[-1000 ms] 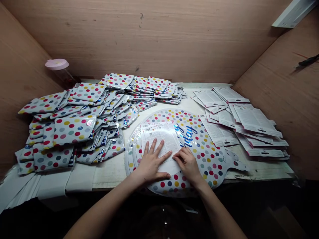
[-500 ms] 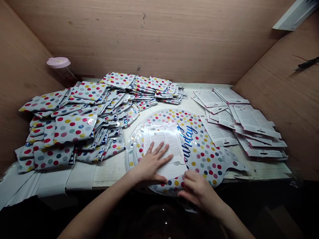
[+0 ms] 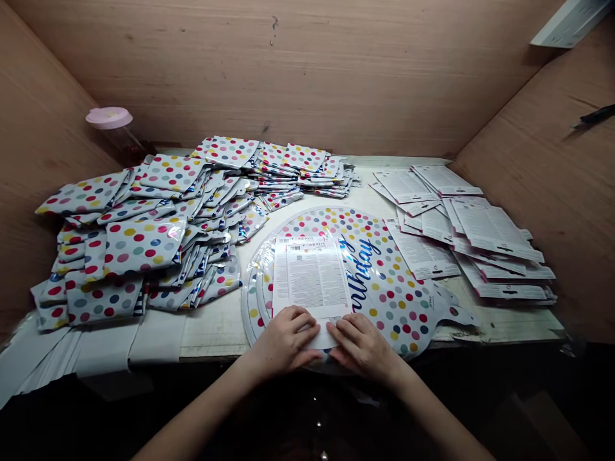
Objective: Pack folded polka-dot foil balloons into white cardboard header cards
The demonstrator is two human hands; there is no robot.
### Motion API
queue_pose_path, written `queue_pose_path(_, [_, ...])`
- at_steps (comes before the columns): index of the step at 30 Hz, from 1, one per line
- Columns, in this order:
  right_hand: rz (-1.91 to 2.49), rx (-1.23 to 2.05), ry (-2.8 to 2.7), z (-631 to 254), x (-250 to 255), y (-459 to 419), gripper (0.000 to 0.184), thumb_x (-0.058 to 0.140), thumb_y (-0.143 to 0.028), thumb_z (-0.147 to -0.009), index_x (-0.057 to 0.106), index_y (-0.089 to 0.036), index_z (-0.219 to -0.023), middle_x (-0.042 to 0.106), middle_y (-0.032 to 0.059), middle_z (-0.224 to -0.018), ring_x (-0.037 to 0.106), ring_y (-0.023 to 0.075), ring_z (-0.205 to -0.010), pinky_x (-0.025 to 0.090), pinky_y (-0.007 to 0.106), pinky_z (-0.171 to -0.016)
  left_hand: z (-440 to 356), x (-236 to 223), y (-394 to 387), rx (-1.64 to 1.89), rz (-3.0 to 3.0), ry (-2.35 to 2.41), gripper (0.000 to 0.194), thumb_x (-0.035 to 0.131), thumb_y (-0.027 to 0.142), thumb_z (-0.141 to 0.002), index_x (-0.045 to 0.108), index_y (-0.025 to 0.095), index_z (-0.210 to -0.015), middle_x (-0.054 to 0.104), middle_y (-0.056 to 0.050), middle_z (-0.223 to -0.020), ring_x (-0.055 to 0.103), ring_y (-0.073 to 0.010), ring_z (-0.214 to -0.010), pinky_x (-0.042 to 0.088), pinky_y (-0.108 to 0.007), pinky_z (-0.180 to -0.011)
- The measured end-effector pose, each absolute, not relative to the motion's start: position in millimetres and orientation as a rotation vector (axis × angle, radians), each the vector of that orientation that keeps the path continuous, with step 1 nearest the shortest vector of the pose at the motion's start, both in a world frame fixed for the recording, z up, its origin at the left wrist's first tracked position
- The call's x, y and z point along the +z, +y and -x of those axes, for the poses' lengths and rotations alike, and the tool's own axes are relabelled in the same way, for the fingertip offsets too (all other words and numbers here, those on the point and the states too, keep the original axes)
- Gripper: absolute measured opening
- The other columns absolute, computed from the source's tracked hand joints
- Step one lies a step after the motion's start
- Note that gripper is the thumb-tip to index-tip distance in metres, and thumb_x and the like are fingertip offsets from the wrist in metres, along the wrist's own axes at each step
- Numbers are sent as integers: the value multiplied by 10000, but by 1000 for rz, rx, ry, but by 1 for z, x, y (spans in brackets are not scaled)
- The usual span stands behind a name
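A flat polka-dot foil balloon [image 3: 398, 301] with blue lettering that reads "birthday" lies at the table's front edge, apparently on top of others like it. Printed white cards [image 3: 317, 282] rest on its left half, one overlapping another. At the cards' near edge, my left hand [image 3: 291, 336] is closed with bent fingers on the left corner. My right hand [image 3: 365, 342] is closed around the right part of that same edge, its thumb low near the balloon's rim. The two hands almost meet, and the fingers partly cover the lower end of the cards.
Folded polka-dot balloons [image 3: 144, 246] are heaped along the left and back. Printed card packets [image 3: 497, 230] lie piled at the right. A pink-lidded clear bottle [image 3: 109, 118] stands in the back left corner. Wooden panels [image 3: 288, 70] enclose the table.
My left hand has drawn back from lying flat on the cards to their near edge. My right hand has moved slightly left and up onto that edge.
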State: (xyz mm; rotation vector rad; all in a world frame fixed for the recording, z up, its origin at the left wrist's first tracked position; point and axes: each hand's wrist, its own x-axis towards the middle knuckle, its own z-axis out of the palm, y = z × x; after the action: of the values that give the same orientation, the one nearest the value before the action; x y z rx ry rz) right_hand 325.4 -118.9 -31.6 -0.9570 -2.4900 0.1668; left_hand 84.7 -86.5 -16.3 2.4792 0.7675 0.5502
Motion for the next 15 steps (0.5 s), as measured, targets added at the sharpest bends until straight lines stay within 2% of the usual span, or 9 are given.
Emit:
queue_pose_path(2, [914,195,-2522,-325,-31,-118,339,529,-217,-934,557,-138,-1263,682,106,-962,612,238,-881,535,421,-776,-81,-14,-86,498,-2470,719,511,676,452,-802,607,210,-1247,694,-139,-1074,590,-336,-1031,499,-501,-872])
queue_pose_path(3, [883,192,-2536,-325,-31,-119,326,522,-195,-935,560,-125,-1252,683,101,-944,610,232,-864,533,408,-758,-79,-14,-86,486,-2469,708,516,673,445,-807,598,210,-1260,694,-140,-1084,587,-337,-1037,498,-502,-872])
queue_pose_path(6, [806,131,-2563,-323,-30,-123,312,527,-204,-933,567,-68,-1211,681,113,-932,593,242,-857,520,403,-745,-75,-19,-92,529,-2452,700,373,586,295,-886,607,213,-1249,709,-122,-1057,594,-306,-1035,508,-469,-866])
queue_pose_path(8, [811,127,-2547,-319,-28,-124,276,521,-204,-935,584,-77,-1172,674,103,-903,576,236,-839,507,398,-746,-76,-23,-97,623,-2401,755,287,538,217,-903,653,227,-1166,722,-97,-986,618,-272,-993,521,-430,-848])
queue_pose_path(10, [927,216,-2449,-315,-28,-122,183,479,-171,-947,622,-137,-1056,645,71,-831,555,212,-784,488,367,-711,-81,-27,-101,732,-2333,880,209,524,197,-905,693,244,-1018,713,-67,-890,639,-232,-893,533,-377,-794])
queue_pose_path(12, [1151,350,-2248,-308,-28,-119,174,446,-184,-960,610,-179,-901,593,51,-768,536,196,-742,466,338,-676,-89,-30,-104,831,-2268,1076,177,511,210,-914,684,240,-938,673,-58,-843,622,-215,-825,525,-354,-753])
queue_pose_path(15, [1564,350,-1921,-296,-32,-114,180,512,-360,-942,556,-188,-909,563,78,-835,528,234,-797,454,365,-694,-99,-31,-109,932,-2181,1483,240,518,283,-918,618,205,-1121,607,-123,-1000,557,-289,-945,477,-461,-827])
